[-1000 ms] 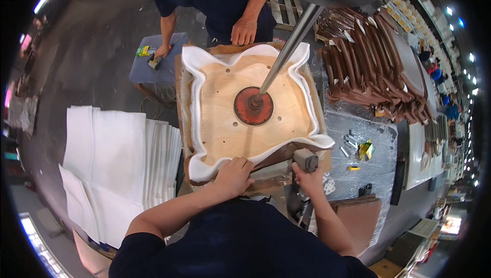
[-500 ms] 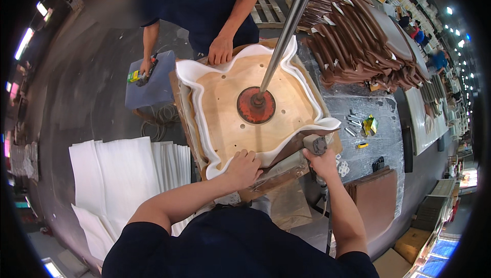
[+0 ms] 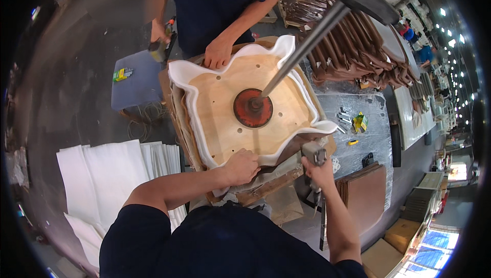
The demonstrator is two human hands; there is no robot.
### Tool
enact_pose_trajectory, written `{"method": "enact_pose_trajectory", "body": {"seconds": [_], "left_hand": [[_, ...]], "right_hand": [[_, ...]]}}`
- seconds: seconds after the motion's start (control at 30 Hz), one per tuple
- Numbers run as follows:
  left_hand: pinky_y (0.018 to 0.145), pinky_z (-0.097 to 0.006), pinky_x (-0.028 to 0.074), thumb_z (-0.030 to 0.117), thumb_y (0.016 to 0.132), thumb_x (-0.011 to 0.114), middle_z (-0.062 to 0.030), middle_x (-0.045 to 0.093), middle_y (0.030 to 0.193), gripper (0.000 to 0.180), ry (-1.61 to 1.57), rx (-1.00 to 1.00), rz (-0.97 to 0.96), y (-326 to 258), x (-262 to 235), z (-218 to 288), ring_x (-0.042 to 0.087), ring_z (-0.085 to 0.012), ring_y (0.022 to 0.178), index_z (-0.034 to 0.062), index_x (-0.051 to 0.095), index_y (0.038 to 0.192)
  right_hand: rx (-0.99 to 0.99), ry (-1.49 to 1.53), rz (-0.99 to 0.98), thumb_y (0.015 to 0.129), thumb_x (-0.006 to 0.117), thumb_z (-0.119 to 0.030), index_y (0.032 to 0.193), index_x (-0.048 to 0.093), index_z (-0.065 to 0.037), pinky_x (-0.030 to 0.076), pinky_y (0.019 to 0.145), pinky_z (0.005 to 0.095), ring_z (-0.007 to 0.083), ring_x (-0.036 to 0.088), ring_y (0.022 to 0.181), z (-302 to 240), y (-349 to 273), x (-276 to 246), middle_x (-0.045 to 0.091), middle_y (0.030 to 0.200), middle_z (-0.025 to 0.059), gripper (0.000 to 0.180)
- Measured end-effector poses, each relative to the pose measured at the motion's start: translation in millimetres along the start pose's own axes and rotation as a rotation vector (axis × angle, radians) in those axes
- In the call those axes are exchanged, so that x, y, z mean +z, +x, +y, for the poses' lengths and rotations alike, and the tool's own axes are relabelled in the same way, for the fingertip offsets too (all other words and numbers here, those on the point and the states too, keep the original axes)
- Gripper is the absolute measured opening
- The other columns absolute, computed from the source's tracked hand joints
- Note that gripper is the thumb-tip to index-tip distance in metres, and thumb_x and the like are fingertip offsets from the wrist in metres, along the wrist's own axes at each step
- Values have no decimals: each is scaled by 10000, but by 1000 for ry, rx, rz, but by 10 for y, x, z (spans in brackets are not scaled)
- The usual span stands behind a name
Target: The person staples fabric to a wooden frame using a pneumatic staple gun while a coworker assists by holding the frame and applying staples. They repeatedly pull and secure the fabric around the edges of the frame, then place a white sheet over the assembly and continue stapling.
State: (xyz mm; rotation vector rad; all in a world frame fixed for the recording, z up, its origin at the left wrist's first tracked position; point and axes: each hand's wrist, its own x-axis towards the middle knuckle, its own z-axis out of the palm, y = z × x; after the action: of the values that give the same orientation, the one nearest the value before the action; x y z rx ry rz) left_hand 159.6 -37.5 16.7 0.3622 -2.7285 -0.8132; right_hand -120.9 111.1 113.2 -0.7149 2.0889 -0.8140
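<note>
A wooden seat-shaped board [image 3: 217,106] lies in front of me, with wavy white foam [image 3: 198,140] standing up round its edge. A round red pad [image 3: 245,116] on a slanting metal rod [image 3: 309,47] presses on its middle. At the near edge my left hand [image 3: 241,167] is closed, its fingers curled over the foam and brown cover material [image 3: 286,154]; exactly what they pinch is partly hidden. My right hand [image 3: 320,172] grips a staple gun [image 3: 313,152], held beside the near right corner, with a hose hanging below.
Across the board a co-worker's hand [image 3: 219,52] rests on the far foam edge; their other hand [image 3: 160,31] holds another staple gun [image 3: 158,50]. A bluish box [image 3: 135,86] stands left, white foam sheets [image 3: 102,170] nearer. Brown covers [image 3: 353,47] and staple strips [image 3: 344,115] lie right.
The co-worker's staple gun has risen off the bluish box toward the board. My view has shifted slightly. My left hand stays at the near edge; my right still holds its staple gun near the corner.
</note>
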Motion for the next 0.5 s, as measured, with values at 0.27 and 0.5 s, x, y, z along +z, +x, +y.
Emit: {"method": "enact_pose_trajectory", "body": {"seconds": [0.27,0.5], "left_hand": [[952,-483,439,317,942,779,-73,655,979,253,-29,-202,24,-7,-40,-136,605,-295,1051,113,814,796],[1001,-481,415,317,937,782,-86,640,1017,232,-146,-293,146,3,75,-138,578,-308,1108,119,820,821]], "right_hand": [[51,259,-241,952,870,-106,1572,575,-12,558,609,291,101,658,703,-221,-655,626,718,993,25,693],[169,44,-257,988,847,-227,1426,689,-29,531,572,293,101,667,643,-531,-460,919,724,860,28,506]]}}
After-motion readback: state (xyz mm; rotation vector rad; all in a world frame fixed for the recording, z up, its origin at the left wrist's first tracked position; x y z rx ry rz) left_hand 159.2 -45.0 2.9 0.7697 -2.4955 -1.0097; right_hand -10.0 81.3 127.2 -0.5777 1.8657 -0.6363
